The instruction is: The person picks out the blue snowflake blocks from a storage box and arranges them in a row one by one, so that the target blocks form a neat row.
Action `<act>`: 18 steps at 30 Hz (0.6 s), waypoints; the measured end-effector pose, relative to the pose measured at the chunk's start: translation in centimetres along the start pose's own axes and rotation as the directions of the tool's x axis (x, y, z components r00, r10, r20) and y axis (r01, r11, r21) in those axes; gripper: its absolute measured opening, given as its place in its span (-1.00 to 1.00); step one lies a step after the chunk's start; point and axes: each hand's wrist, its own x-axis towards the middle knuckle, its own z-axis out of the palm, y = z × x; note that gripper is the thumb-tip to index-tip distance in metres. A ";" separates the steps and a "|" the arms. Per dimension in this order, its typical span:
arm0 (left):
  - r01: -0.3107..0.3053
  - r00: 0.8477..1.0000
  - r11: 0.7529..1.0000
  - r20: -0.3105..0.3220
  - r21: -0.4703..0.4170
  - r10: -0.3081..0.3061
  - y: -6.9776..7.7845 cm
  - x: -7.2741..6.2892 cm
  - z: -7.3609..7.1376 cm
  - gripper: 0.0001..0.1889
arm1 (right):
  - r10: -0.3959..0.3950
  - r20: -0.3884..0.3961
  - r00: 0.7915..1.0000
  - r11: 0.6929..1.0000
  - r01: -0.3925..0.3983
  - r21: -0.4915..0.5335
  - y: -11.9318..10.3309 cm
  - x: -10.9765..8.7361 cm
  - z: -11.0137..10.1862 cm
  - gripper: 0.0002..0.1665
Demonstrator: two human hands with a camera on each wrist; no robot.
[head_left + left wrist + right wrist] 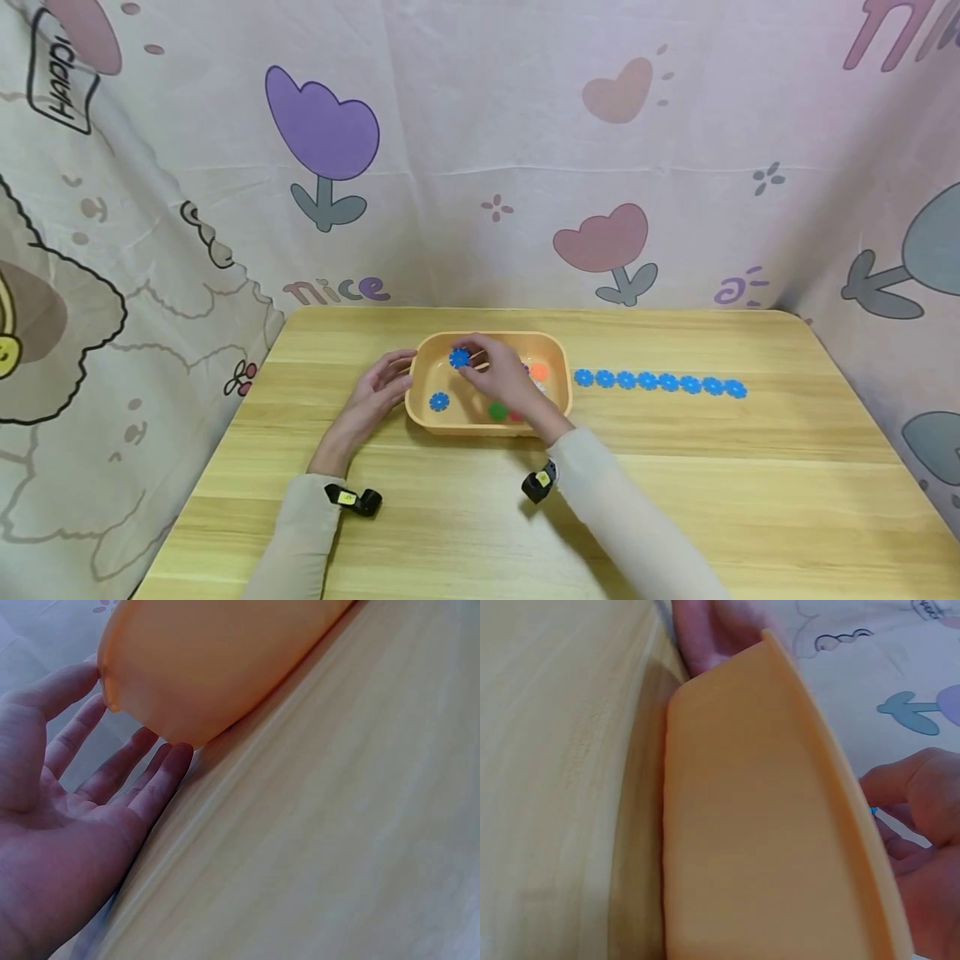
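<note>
Over the left part of an orange plastic basin (487,430), my right hand (498,373) pinches a blue snowflake disc (459,358) between thumb and fingers. Only a speck of that blue disc (874,811) shows past the rim in the right wrist view. My left hand (372,395) is at the basin's left end, its fingers loosely extended. In the left wrist view, the fingertips (180,754) lie right at the basin's end wall and the thumb is by its rim. Another blue disc (439,402) lies inside the basin on the left.
Several blue discs (647,381) form a line on the wooden table (480,517), running right from the basin. Inside the basin's right part are a green disc (498,411), an orange disc (539,372) and other pieces partly hidden by my right hand. A printed curtain (465,117) hangs behind the table.
</note>
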 end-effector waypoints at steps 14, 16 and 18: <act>-0.028 0.999 1.000 0.016 -0.006 0.029 -0.1 0.0 0.1 -0.46 | -0.125 -0.066 0.990 0.992 0.123 -0.027 -0.7 -2.4 -2.7 -0.58; -0.028 0.999 1.000 0.014 -0.004 0.028 -0.2 0.0 0.0 -0.46 | -0.131 -0.074 0.989 0.991 0.130 -0.013 -0.7 -2.7 -3.1 -0.56; -0.026 1.000 1.000 0.012 -0.006 0.026 -0.2 0.0 0.0 -0.47 | -0.132 -0.079 0.988 0.991 0.133 0.004 -0.7 -3.1 -3.5 -0.56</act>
